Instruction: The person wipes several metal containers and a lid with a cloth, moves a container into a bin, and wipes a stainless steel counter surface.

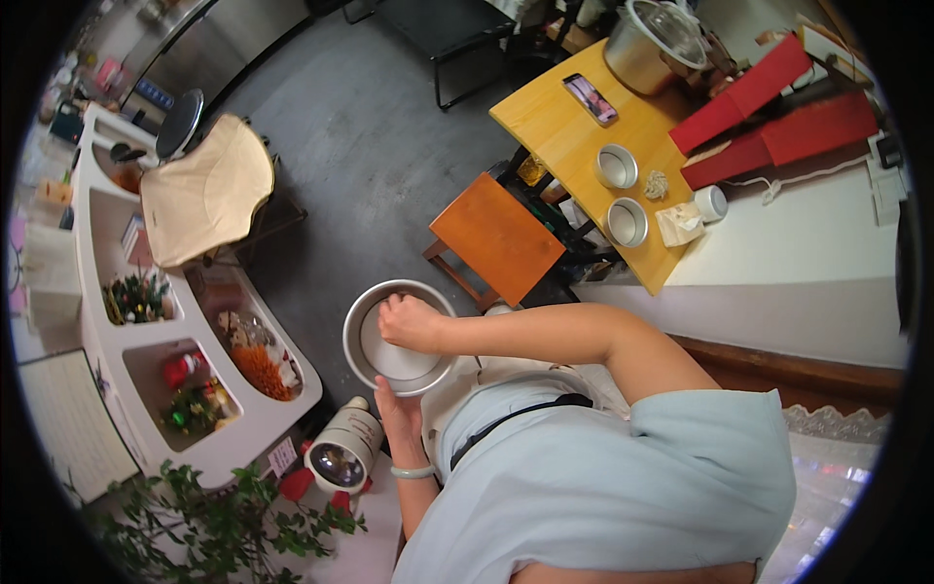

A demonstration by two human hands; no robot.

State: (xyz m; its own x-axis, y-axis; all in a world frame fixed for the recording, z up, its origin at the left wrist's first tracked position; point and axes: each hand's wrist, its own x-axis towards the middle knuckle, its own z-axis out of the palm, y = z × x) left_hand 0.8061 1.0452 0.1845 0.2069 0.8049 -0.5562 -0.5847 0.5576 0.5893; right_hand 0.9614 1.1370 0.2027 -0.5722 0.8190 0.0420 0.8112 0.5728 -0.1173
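A round metal cake pan (403, 372) is held low before me, its inside turned up. My left hand (398, 409), below a pale bangle, grips the near rim with the thumb over the edge. Over the inside of the pan is my right hand (410, 323), its fingers curled against the inner wall; whether they hold anything is hidden. Two smaller round metal pans (616, 166) (627, 222) stand on the yellow wooden table (540, 109), beside a tangle of pale string (656, 185).
An orange wooden stool (498, 237) stands between me and the table. The table bears a phone (589, 99) and a large metal pot (649, 55). At the left are a cream fabric chair (208, 191), a white shelf unit (175, 336) and a leafy plant (211, 518).
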